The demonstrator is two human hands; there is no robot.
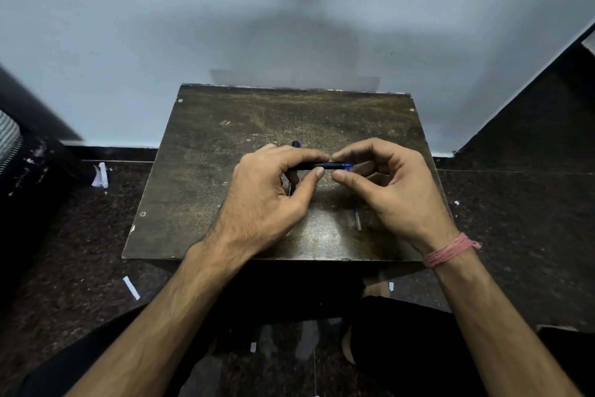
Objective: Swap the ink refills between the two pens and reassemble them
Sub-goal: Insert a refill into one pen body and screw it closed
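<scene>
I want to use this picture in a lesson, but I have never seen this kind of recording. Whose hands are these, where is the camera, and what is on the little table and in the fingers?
There is no machine here. A person wears a camera on the head, so the single picture looks forward and down at their own arms. The left hand and the right hand together pinch a dark pen with a blue end, held level above a worn brown table. A second pen lies on the table, mostly hidden behind the left hand. A thin refill-like piece lies beside the right hand. Paper scraps lie on the dark floor.
</scene>
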